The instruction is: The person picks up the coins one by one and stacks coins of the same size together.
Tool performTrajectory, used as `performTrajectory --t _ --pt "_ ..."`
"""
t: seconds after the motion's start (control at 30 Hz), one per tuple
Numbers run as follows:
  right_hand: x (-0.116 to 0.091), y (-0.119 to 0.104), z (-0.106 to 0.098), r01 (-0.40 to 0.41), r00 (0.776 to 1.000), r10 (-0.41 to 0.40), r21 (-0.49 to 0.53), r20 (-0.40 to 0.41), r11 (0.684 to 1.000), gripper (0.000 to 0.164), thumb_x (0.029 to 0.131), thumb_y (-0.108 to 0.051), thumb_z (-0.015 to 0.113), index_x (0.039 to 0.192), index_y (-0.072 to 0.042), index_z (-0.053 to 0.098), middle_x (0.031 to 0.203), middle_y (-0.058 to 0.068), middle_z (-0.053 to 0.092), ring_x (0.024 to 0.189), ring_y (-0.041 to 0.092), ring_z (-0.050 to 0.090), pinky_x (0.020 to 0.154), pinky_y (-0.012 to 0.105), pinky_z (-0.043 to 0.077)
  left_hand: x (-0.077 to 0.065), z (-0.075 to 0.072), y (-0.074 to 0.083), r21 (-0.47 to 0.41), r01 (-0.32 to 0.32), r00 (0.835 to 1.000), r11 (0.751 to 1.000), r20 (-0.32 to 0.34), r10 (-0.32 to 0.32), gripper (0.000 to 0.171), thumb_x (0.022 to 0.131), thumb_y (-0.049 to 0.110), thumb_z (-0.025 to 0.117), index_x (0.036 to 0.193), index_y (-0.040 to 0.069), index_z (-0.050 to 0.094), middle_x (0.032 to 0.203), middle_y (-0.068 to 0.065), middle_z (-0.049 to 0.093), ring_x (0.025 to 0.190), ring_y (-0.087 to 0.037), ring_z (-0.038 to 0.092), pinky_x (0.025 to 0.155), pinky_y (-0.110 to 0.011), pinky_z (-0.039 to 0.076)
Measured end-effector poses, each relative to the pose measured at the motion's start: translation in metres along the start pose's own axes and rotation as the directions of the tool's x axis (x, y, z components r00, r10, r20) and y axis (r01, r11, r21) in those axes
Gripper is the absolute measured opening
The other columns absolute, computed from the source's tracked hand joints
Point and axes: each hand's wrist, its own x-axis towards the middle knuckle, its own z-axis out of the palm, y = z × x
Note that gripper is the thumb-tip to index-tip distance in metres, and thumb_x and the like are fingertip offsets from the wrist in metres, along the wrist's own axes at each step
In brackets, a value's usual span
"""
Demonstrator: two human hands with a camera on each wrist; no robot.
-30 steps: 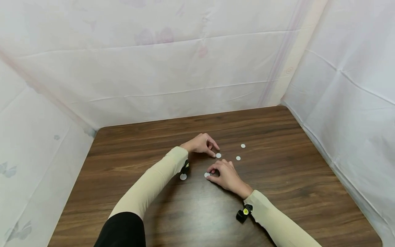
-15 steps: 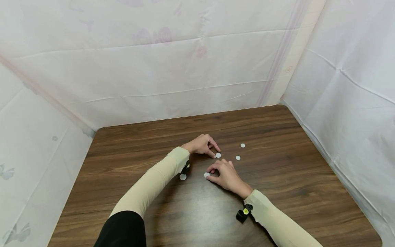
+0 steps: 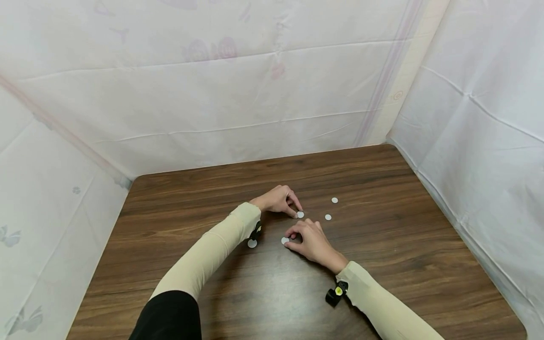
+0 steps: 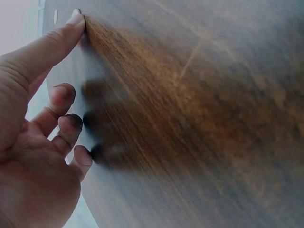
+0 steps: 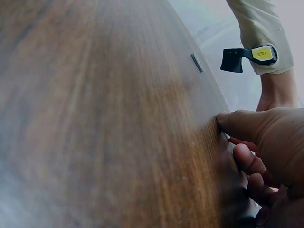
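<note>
Small white round discs lie flat on the dark wooden table (image 3: 361, 264). With thumb and index finger my left hand (image 3: 278, 199) pinches one disc (image 3: 301, 215) by its edges; in the left wrist view its thumb (image 4: 59, 42) presses at that disc's rim, the other fingers curling loosely above the wood. Nearer to me, the right hand (image 3: 313, 243) has another disc (image 3: 285, 241) between thumb and index finger. The right wrist view shows this thumb (image 5: 242, 124) down at the tabletop, hiding the disc.
Two loose discs, a far one (image 3: 335, 200) and a closer one (image 3: 328, 217), lie right of the hands. One more disc (image 3: 252, 243) sits beside the left wrist's black camera (image 3: 255, 230). White cloth (image 3: 255, 94) hangs behind the table and along both sides.
The left index finger has come down onto the edge of its disc, which has shifted very slightly toward me. The right hand stays where it was on its disc.
</note>
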Motion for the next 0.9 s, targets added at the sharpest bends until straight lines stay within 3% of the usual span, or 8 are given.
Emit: performTrajectory --t 0.47,0.9 --pt "-0.0001 -0.0001 0.0002 0.000 1.000 0.000 0.008 0.001 1.000 0.017 0.083 -0.030 0.088 0.096 -0.023 0.078 0.085 -0.013 0.065 0.083 0.009 0.050 0.078 0.034 0.033 -0.0040 0.0020 0.0019 -0.035 0.028 1.000 0.999 -0.002 -0.028 0.005 0.088 0.021 0.084 0.092 0.019 0.083 0.058 0.001 0.054 0.052 -0.007 0.041 0.057 -0.022 0.036" --pt "0.0001 0.0010 0.0010 0.000 1.000 0.000 0.003 0.002 1.000 0.017 0.084 -0.030 0.087 0.095 -0.023 0.078 0.086 -0.013 0.065 0.084 0.009 0.050 0.078 0.035 0.032 -0.0015 0.0032 -0.0007 -0.028 -0.007 1.000 1.000 -0.001 0.007 0.016 0.085 0.021 0.087 0.101 0.019 0.084 0.060 -0.002 0.056 0.053 -0.006 0.042 0.056 -0.021 0.035"
